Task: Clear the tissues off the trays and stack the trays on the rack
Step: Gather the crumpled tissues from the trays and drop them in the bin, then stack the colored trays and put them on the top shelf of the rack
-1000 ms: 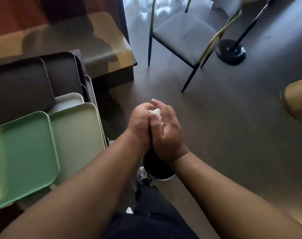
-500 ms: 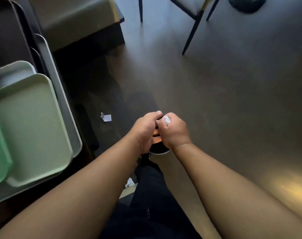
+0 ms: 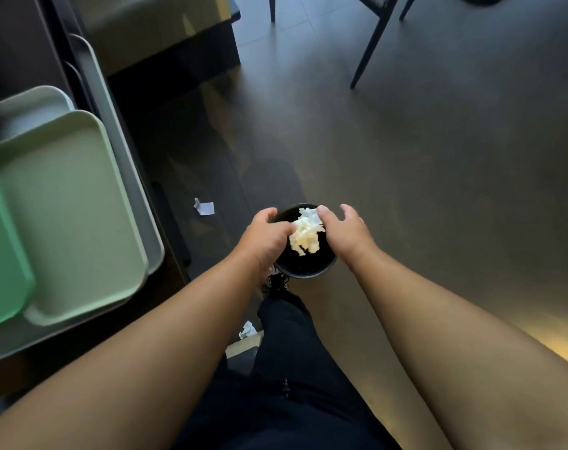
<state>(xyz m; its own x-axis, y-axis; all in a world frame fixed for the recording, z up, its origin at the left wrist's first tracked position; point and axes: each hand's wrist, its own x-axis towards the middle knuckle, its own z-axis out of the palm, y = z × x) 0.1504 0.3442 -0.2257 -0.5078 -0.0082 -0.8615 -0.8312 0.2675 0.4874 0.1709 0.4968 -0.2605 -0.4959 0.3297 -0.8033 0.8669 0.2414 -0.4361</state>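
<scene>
A crumpled white tissue wad (image 3: 305, 236) hangs over the mouth of a small black bin (image 3: 308, 273) on the floor. My left hand (image 3: 265, 237) and my right hand (image 3: 341, 231) are spread on either side of the wad, with fingers apart and fingertips just at its edges. At the left, a pale green tray (image 3: 68, 206) overlaps a bright green tray (image 3: 0, 251). Both lie on a grey tray (image 3: 130, 190), with dark trays (image 3: 19, 50) behind. No tissue shows on these trays.
A white paper scrap (image 3: 204, 207) lies on the dark floor left of the bin, and another scrap (image 3: 247, 329) lies by my leg. Black chair legs (image 3: 370, 50) stand at the top right. A low tabletop (image 3: 152, 30) is beyond the trays.
My hands were pressed together around the tissue, moved down over the bin, and have now spread apart. The wad is loose between them.
</scene>
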